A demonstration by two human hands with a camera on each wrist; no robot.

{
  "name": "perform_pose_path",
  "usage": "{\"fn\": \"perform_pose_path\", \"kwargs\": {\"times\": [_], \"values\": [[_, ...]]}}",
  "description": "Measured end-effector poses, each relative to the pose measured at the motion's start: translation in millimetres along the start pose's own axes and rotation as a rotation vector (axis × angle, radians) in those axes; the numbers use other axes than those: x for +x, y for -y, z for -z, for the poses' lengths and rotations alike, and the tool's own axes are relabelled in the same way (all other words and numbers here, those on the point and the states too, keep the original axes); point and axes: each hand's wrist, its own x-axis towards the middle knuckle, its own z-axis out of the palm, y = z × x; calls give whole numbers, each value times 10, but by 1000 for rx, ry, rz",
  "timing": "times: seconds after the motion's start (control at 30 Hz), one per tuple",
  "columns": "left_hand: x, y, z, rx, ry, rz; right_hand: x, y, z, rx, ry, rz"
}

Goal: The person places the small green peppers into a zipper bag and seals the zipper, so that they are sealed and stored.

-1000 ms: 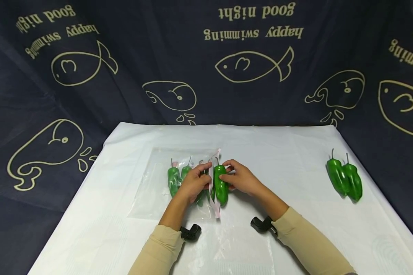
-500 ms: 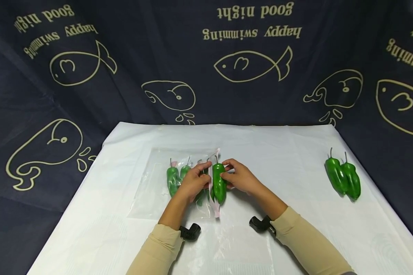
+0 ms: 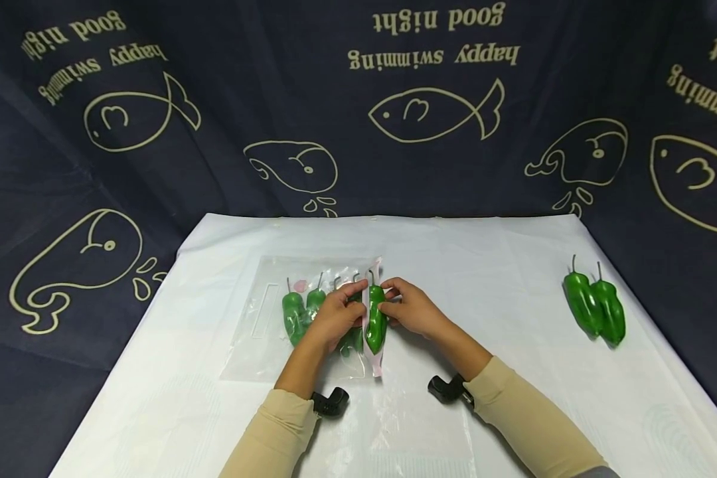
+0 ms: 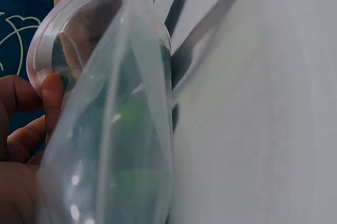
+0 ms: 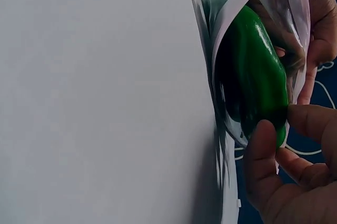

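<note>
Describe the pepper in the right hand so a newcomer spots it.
On the white table, left of centre, lies a clear plastic bag, its pink-edged mouth facing right. At that mouth, the right hand pinches a glossy green pepper. Unlike the peppers deeper inside, it shows bright, not dulled by plastic; unlike the far-right pair, it is held.

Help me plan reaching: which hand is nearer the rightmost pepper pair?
Right. The right hand is left of the pepper pair; the left hand is farther left, holding the bag.
</note>
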Motion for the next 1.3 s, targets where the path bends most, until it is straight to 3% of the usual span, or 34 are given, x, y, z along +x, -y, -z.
{"fn": "perform_pose_path", "kwargs": {"times": [0.23, 0.47, 0.7, 0.97, 1.3], "values": [[-14, 3, -22, 8, 13, -9, 38, -16, -34, 67, 14, -1], [-18, 2, -38, 4, 8, -13, 35, 41, -49, 178, 6, -70], [-30, -15, -37, 14, 12, -16, 24, 42, -29, 298, 53, -137], [-21, -23, -30, 16, 8, -23, 26, 27, -21, 377, 108, -133], [-18, -28, -27, 24, 17, 18, 40, 58, -53, 426, 127, -141]]}}
